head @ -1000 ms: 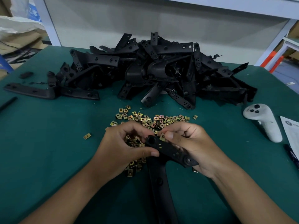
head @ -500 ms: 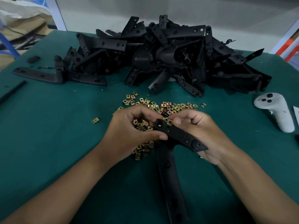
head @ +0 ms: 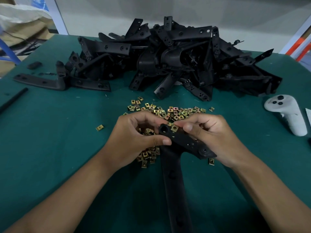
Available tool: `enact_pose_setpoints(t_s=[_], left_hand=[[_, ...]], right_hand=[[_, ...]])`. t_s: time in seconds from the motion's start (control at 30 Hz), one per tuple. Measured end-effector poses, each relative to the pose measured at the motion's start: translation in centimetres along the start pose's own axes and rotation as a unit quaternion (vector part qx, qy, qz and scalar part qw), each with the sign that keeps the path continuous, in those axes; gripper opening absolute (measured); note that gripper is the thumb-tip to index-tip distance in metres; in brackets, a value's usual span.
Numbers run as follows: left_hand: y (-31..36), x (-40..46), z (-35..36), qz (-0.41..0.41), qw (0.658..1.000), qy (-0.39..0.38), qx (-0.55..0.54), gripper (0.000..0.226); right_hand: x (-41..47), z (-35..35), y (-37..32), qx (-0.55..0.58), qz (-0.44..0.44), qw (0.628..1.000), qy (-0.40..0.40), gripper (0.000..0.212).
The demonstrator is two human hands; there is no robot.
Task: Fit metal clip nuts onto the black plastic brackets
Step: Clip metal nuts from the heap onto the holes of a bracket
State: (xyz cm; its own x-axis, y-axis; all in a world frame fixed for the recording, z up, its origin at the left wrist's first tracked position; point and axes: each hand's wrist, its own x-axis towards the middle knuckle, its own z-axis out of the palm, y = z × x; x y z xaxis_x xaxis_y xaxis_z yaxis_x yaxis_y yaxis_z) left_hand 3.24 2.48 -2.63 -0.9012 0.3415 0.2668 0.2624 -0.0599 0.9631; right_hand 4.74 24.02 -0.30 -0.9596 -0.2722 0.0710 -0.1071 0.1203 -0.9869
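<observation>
While both hands work above a green felt-covered table (head: 50,132), the left hand (head: 136,140) curls around the upper end of a black plastic bracket (head: 183,142), its thumb pressed on the bracket's top face. The right hand (head: 212,137) supports the same bracket from the other side, thumb and forefinger pinching a brass-coloured clip nut (head: 174,128) at the edge of the bracket's rounded end. A long arm of the bracket runs down toward the person. Beneath and beyond the hands lies a loose scatter of clip nuts (head: 175,111), with one stray nut (head: 99,127) apart to the left and another (head: 211,160) just beside the right wrist. Farther back sits a tangled heap of black brackets (head: 176,61). A white handheld controller (head: 286,115) rests near the right edge, a thin black rod (head: 13,100) at the left edge. Behind the table stand a pale wall (head: 168,10) and, at far left, a light sack (head: 21,17).
</observation>
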Motion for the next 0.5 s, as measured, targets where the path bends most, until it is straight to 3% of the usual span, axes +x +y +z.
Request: enact_pose_setpoints(t_s=[0.4,0.5], left_hand=[[-0.26,-0.13,0.10,-0.017,1.000,0.005,-0.022,0.031],[-0.18,-0.05,0.07,-0.012,1.000,-0.007,-0.008,0.031]], right_hand=[[-0.02,-0.46,0.70,-0.021,0.010,0.998,-0.059,0.022],[0.06,-0.25,0.53,0.028,0.030,0.998,-0.053,0.028]])
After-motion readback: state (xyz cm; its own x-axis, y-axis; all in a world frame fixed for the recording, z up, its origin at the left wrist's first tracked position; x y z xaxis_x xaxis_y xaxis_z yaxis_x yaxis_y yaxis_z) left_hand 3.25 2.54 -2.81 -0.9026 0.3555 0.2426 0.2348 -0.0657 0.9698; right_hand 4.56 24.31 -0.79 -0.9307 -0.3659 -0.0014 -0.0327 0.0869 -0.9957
